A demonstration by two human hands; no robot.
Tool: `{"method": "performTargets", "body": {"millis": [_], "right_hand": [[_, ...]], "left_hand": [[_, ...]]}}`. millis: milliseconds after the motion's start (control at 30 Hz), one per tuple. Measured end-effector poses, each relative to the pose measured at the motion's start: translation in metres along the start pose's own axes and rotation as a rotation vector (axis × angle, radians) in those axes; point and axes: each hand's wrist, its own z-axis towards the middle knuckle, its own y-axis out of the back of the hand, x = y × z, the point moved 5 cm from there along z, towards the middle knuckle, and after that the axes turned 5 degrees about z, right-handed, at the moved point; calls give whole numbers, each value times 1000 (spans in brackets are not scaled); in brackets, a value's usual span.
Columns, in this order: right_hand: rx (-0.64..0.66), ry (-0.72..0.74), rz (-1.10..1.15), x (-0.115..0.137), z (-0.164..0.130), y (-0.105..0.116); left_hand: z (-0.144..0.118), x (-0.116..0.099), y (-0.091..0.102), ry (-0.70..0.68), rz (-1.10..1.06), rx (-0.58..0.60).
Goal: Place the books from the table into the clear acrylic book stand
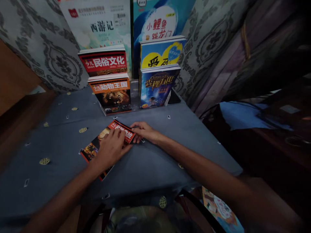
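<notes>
A thin red-and-black paperback book point(90, 151) lies tilted on the cloth-covered table point(155, 161), its cover facing up with white Chinese lettering. Across the middle of that cover rests my left hand point(112, 146), fingers laid over it and hiding part of the picture and title. My right hand point(145, 132) has its thumb and fingers closed at the book's upper right corner. Just beyond, a book with a lion on its cover point(115, 97) and a blue book point(156, 87) stand upright at the front of two rows.
Behind them stand a red book point(105, 63), a blue-and-yellow book point(161, 51), a tall pale book point(102, 19) and a tall teal book point(160, 19). A patterned curtain point(60, 61) hangs behind the table. Another colourful book point(221, 210) lies low at the right, below the table's edge.
</notes>
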Motion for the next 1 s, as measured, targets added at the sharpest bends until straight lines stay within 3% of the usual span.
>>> {"method": "performTargets", "body": {"millis": [333,667,833,1000], "right_hand": [[-256,222,-302,14,7,28],[-312,322,-411,25,-1,25],[-290,441,-401,31,-6,18],[-121,417,-444,26,-9,2]], "left_hand": [[1,-4,4,36,-64,7],[1,-10,9,-28,70,-13],[-1,-13,10,-35,113,1],[3,3,10,-7,90,34]]}}
